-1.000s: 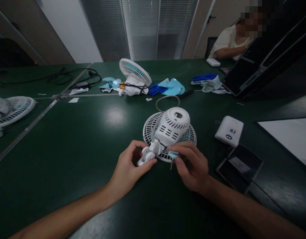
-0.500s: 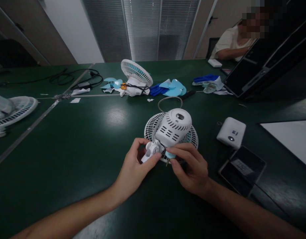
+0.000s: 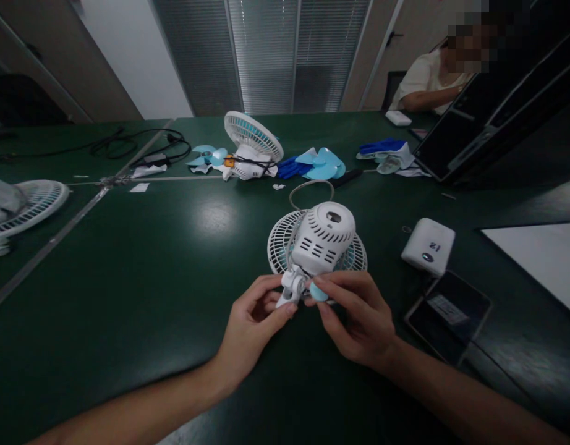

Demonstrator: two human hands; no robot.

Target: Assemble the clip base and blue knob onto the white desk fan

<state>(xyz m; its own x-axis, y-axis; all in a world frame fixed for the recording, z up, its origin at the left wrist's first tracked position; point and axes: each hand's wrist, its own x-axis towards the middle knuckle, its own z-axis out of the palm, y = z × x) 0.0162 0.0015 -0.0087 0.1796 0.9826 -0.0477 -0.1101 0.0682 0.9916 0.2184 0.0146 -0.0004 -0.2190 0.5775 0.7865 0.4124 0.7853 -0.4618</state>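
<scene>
White fan (image 3: 322, 241), grille down, motor housing up, on green table (image 3: 174, 266) in front of the wearer. Left hand (image 3: 250, 321) pinches its hinged bracket (image 3: 292, 283), thumb against fingers. Right hand (image 3: 363, 318) has thumb and fingertips closed on light-blue knob (image 3: 318, 292), just beside the bracket; contact there unclear to me. Further back: second fan (image 3: 250, 162), light-blue fan blades (image 3: 329, 164). Beyond the table: seated person (image 3: 419, 80), window blinds (image 3: 266, 62).

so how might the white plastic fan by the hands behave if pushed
The fan would likely slide, not roll, its wide round white grille lying face down. It is probably heaviest at its bulky slotted motor housing. The jointed white bracket in the left hand may swing.
</scene>
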